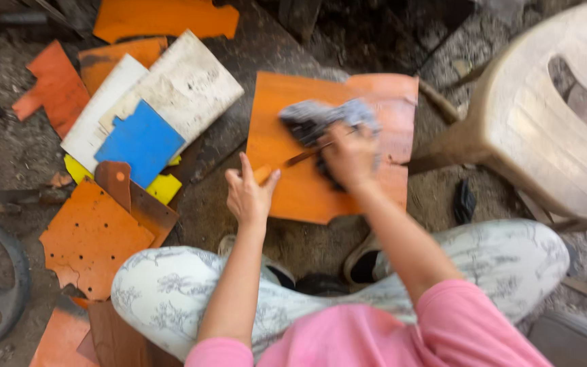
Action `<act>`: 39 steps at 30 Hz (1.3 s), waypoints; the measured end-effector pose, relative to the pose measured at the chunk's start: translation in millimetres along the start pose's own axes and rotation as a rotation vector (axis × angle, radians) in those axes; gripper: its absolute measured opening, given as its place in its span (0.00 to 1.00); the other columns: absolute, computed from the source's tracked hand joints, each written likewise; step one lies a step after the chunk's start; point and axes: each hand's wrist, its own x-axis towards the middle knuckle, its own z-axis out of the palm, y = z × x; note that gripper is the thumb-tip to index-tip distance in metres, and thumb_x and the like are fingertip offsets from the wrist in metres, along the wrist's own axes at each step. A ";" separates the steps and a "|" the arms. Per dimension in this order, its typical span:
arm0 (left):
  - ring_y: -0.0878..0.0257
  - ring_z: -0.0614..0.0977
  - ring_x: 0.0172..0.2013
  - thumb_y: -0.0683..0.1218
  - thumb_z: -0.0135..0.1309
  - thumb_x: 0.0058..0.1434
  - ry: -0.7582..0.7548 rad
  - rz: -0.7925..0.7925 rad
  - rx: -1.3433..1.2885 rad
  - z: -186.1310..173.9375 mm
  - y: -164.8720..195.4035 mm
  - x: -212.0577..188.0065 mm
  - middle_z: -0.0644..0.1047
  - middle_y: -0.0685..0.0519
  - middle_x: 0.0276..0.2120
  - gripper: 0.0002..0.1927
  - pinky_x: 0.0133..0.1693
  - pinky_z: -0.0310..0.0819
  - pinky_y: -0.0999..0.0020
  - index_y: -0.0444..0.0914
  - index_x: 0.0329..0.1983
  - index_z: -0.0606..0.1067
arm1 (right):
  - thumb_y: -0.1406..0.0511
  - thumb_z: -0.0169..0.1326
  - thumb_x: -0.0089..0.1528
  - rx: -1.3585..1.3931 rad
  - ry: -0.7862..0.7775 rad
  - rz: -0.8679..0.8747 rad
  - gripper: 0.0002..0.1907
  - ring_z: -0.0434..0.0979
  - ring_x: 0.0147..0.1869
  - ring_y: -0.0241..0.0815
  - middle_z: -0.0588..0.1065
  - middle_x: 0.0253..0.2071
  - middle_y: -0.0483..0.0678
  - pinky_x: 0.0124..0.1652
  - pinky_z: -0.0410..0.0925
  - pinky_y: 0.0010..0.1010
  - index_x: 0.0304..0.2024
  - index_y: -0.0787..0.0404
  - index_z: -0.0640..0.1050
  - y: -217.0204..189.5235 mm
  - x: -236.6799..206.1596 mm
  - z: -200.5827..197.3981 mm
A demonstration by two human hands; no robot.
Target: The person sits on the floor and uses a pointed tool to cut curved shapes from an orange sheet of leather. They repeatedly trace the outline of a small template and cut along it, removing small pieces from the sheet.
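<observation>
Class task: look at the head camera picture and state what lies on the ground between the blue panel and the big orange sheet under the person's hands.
Head view: between the blue panel and the orange sheet lies only bare, dirty ground.

head camera, looking steeply down, close
</observation>
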 end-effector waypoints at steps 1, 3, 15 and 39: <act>0.52 0.80 0.38 0.73 0.61 0.57 0.056 0.033 0.000 0.8 2.4 -0.8 0.69 0.48 0.45 0.49 0.33 0.78 0.57 0.44 0.74 0.64 | 0.56 0.59 0.70 -0.019 -0.119 0.128 0.08 0.74 0.52 0.55 0.80 0.46 0.42 0.51 0.66 0.53 0.43 0.51 0.79 34.6 -4.9 -11.1; 0.53 0.80 0.37 0.73 0.59 0.56 -0.034 -0.024 -0.011 -1.8 4.7 -0.1 0.68 0.48 0.44 0.49 0.32 0.79 0.58 0.44 0.74 0.63 | 0.56 0.61 0.65 -0.246 0.182 0.021 0.10 0.75 0.54 0.60 0.82 0.49 0.45 0.46 0.65 0.47 0.44 0.51 0.79 84.0 -19.8 -32.9; 0.45 0.82 0.44 0.66 0.56 0.62 -0.186 -0.095 -0.298 -13.5 -18.7 19.4 0.78 0.43 0.44 0.29 0.43 0.76 0.50 0.40 0.54 0.78 | 0.55 0.60 0.68 0.131 -0.031 0.117 0.14 0.72 0.55 0.66 0.79 0.60 0.51 0.53 0.68 0.51 0.50 0.54 0.82 104.2 -13.9 -74.5; 0.42 0.83 0.40 0.55 0.54 0.67 0.079 -0.175 -0.615 -28.1 -25.6 26.3 0.82 0.40 0.36 0.16 0.43 0.75 0.51 0.36 0.41 0.77 | 0.57 0.62 0.73 0.117 0.159 0.483 0.13 0.81 0.42 0.58 0.79 0.39 0.56 0.45 0.72 0.49 0.48 0.60 0.80 140.6 -120.3 -158.5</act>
